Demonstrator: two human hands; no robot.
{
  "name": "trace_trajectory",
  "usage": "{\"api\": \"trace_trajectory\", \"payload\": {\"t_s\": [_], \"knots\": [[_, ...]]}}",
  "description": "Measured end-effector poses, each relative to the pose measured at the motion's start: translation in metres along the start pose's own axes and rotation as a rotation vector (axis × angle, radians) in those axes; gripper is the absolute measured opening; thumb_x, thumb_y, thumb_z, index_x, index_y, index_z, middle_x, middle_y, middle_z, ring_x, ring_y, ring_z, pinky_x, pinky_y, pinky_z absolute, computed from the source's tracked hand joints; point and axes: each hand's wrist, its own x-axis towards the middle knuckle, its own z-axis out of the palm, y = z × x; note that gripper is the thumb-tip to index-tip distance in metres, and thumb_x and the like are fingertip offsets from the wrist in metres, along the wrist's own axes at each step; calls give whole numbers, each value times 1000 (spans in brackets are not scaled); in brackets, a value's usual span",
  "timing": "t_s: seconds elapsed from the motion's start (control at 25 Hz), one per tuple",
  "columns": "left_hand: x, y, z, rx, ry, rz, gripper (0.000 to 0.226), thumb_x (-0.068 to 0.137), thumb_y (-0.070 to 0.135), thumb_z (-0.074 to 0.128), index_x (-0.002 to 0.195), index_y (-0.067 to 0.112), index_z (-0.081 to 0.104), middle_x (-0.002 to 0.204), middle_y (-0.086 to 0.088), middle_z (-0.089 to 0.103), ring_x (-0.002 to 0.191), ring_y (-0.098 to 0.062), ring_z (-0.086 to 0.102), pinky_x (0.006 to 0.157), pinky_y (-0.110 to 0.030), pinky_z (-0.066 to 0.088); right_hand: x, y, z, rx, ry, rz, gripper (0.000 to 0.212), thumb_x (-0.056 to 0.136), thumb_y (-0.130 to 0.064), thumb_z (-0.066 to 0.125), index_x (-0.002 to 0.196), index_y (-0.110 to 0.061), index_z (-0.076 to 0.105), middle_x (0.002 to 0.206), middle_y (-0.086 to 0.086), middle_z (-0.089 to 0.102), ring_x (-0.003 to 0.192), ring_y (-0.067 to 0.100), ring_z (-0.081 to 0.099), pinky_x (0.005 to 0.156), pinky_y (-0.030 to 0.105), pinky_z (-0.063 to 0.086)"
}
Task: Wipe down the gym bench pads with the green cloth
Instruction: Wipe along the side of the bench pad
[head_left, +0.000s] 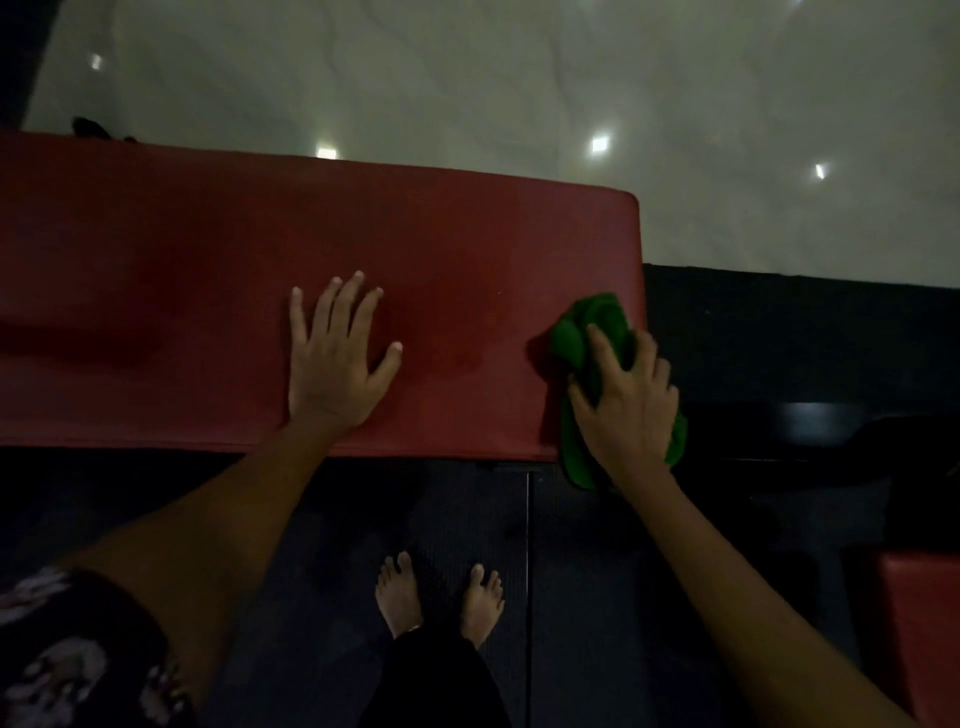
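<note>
A long red bench pad (208, 270) runs across the view from the left edge to a rounded right end. My left hand (335, 358) lies flat on the pad near its front edge, fingers spread and straight. At the pad's right end, my right hand (626, 405) grips a bunched green cloth (587, 332) and holds it against the pad's front right corner. Part of the cloth hangs below the pad's edge under my wrist.
Pale glossy floor (519, 78) with light reflections lies beyond the bench. Dark rubber matting (597, 571) covers the ground on my side, where my bare feet (436, 597) stand. Another red pad (924, 613) shows at the lower right, with dark frame parts (810, 421) right of the bench.
</note>
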Motion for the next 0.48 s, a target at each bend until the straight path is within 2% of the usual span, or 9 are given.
{"api": "trace_trajectory", "payload": {"t_s": [0.08, 0.12, 0.2, 0.28, 0.32, 0.4, 0.48], "knots": [[0, -2, 5, -10, -43, -6, 69, 88, 51, 34, 145, 11, 32, 153, -9, 27, 142, -28, 21, 115, -46, -5, 38, -22, 2, 86, -37, 241, 59, 89, -41, 53, 142, -24, 36, 143, 19, 32, 118, 39, 42, 91, 48, 40], [0, -3, 6, -16, -67, -9, 71, 88, 52, 33, 147, 13, 28, 155, -8, 23, 143, -27, 18, 115, -47, -5, 53, -39, 3, 116, -44, 260, 61, 89, -42, 52, 144, -24, 33, 144, 19, 30, 122, 37, 39, 95, 47, 38], [2, -4, 4, -36, -90, -14, 72, 89, 54, 31, 148, 14, 26, 156, -7, 21, 144, -27, 15, 116, -47, -2, 60, -64, 4, 137, -41, 101, 64, 87, -44, 55, 144, -25, 34, 143, 19, 33, 119, 37, 42, 93, 46, 39], [4, -4, 3, -49, -100, -24, 73, 89, 55, 31, 148, 13, 27, 155, -8, 22, 144, -27, 15, 116, -47, 2, 40, -61, 5, 117, -49, -107, 65, 81, -39, 65, 140, -25, 41, 137, 19, 41, 108, 39, 49, 82, 46, 44], [3, -4, 3, -51, -102, -26, 73, 88, 55, 31, 148, 13, 28, 155, -8, 24, 144, -27, 16, 116, -47, 4, 29, -49, 5, 118, -39, -143, 65, 78, -34, 69, 138, -25, 45, 135, 20, 45, 104, 40, 51, 78, 46, 46], [3, -4, 3, -57, -100, -29, 73, 88, 55, 33, 147, 12, 30, 154, -8, 26, 143, -27, 18, 116, -48, 7, 28, -21, -2, 138, -26, -64, 63, 78, -29, 70, 136, -24, 48, 136, 20, 43, 107, 40, 50, 77, 44, 47], [4, -4, 5, -55, -102, -31, 73, 88, 56, 34, 146, 12, 31, 153, -8, 27, 143, -27, 19, 115, -47, 6, 61, -12, -5, 148, -16, 140, 59, 85, -32, 62, 140, -24, 42, 142, 16, 36, 117, 36, 43, 85, 42, 44]]}}
